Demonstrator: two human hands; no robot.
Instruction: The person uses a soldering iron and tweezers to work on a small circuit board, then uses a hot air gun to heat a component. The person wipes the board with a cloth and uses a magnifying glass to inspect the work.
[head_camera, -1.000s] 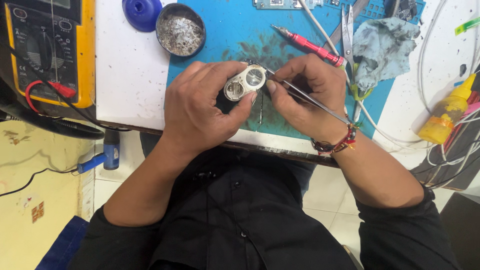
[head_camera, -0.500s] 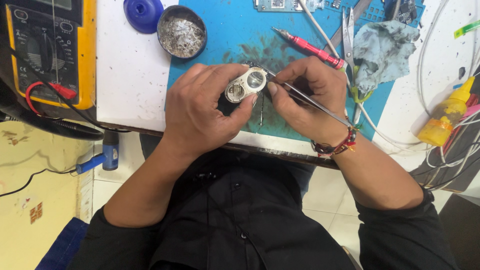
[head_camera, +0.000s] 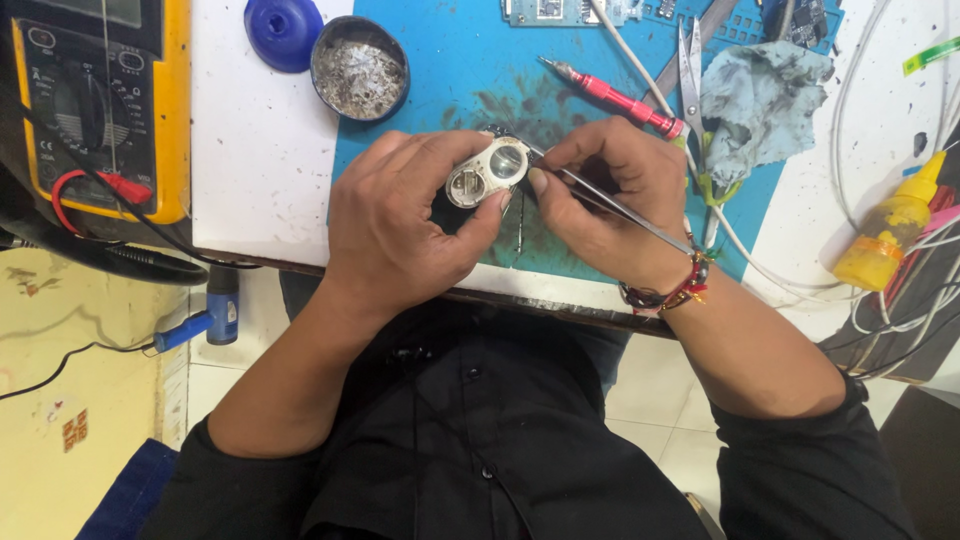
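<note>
Silver metal part, small and oblong with two round recesses, sits above the blue mat near the front edge of the surface, lifted clear so its face turns up toward the camera. In the head view, the left hand clenches around it, thumb under one end and fingers over the top, which steadies it for fine work. The right hand pinches a pair of tweezers low along the shaft, tips touching the part's right end; the grip close to the tips seems meant for control. Toward the back edge lie a round tin of solder wool, a blue cap, a red screwdriver, scissors and a crumpled cloth. A yellow multimeter stands at the left corner, a yellow bottle at the right edge.
</note>
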